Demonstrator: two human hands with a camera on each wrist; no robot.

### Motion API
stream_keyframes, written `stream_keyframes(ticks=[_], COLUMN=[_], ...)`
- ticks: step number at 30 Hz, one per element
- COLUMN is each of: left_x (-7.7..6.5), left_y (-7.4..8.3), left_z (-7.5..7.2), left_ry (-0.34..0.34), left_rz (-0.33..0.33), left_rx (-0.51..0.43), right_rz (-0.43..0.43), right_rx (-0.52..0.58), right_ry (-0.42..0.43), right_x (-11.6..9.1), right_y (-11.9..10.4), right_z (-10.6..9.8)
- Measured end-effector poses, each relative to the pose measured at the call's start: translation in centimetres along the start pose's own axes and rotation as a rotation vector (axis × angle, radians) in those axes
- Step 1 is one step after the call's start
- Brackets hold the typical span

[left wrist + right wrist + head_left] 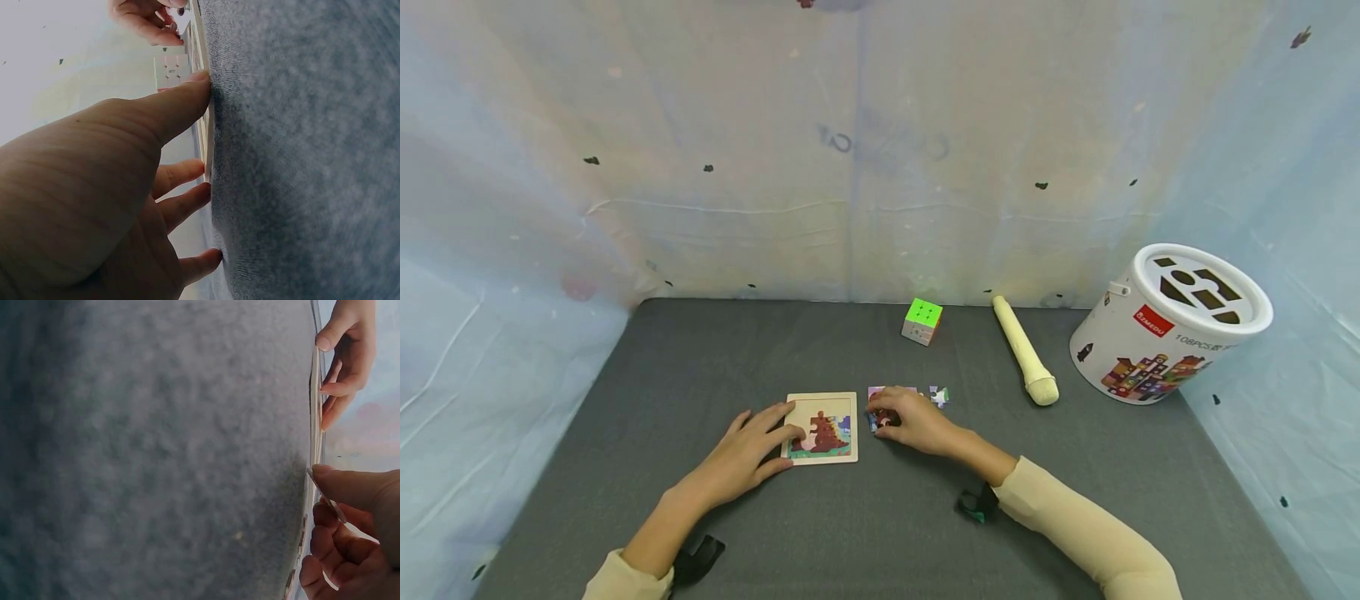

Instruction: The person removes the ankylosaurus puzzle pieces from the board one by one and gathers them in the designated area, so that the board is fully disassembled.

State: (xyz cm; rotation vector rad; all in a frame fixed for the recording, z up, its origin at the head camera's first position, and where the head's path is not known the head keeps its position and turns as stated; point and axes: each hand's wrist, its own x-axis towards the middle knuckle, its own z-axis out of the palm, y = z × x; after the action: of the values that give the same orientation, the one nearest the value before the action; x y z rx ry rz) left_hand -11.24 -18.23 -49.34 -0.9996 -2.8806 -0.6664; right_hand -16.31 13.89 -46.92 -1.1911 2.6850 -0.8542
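A square wooden jigsaw tray (pixel 854 427) lies flat on the dark tabletop, partly filled with a brown dinosaur picture (pixel 827 435). My left hand (pixel 743 457) rests at its left side, fingers extended, with the thumb at the near edge and a fingertip over the picture. Just right of the tray, my right hand (pixel 917 423) pinches a thin puzzle piece (pixel 327 496) between thumb and fingers, tilted on edge in the right wrist view. Beneath and beside that hand lie loose puzzle pieces (pixel 938 396), some hidden by the fingers.
A Rubik's cube (pixel 921 322) with a green top sits toward the back of the table. To its right lies a pale yellow microphone-shaped stick (pixel 1025 352). A white bucket (pixel 1150 350) with a shape-cutout lid stands at the right. Plastic sheeting (pixel 850 167) hangs behind the table.
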Motion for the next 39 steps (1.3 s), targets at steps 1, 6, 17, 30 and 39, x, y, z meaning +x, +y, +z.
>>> stream_keyframes(ticks=[1, 6, 17, 30, 39], left_x=[-0.02, -0.03, -0.07, -0.08, -0.05], left_y=[0.0, -0.01, -0.02, 0.04, 0.09], left_z=[0.0, 0.02, 0.02, -0.05, -0.11], left_ry=[0.0, 0.0, 0.011, 0.029, -0.001], left_rz=[0.001, -0.001, 0.005, 0.018, 0.002], left_rx=[0.0, 0.0, -0.009, -0.012, -0.009], right_rz=[0.001, 0.008, 0.022, 0.016, 0.034], right_rx=[0.002, 0.002, -0.022, -0.009, 0.029], right_ry=[-0.001, 0.004, -0.001, -0.023, -0.021], right_x=[-0.02, -0.13, -0.32, -0.32, -0.29], right_y=[0.02, 0.11, 0.58, 0.43, 0.63], right_z=[0.06, 0.23, 0.35, 0.04, 0.0])
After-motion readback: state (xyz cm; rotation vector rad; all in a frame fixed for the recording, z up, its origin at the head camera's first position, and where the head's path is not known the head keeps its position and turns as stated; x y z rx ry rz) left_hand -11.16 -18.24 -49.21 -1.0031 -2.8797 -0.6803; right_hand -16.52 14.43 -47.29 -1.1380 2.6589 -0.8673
